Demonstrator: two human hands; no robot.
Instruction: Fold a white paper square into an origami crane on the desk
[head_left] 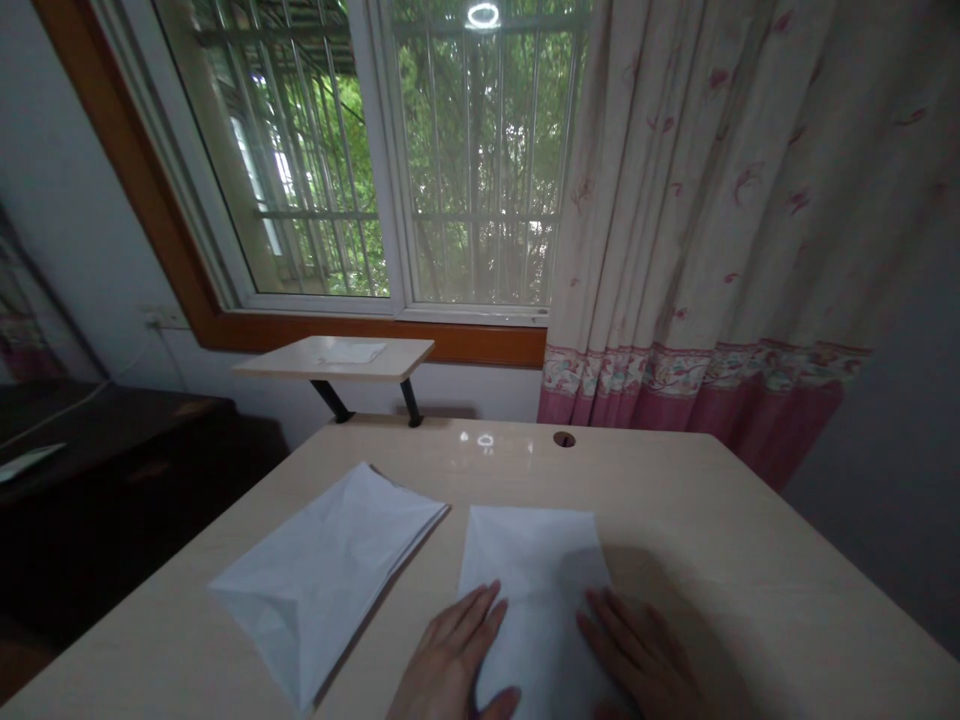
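A white sheet of paper (536,570) lies flat on the light wood desk, directly in front of me. My left hand (454,650) rests on its left edge, fingers stretched out and flat. On the opposite edge lies my right hand (637,650), its fingers also extended over the paper. The near end of the sheet runs out of the picture. To the left is a stack of creased white paper (330,570), set at an angle and touched by neither hand.
The desk (750,560) has a round cable hole (564,439) near its back edge. A small raised shelf (405,358) at the back left bears a white paper (352,352). Behind stand a barred window (480,160) and a floral curtain (697,220).
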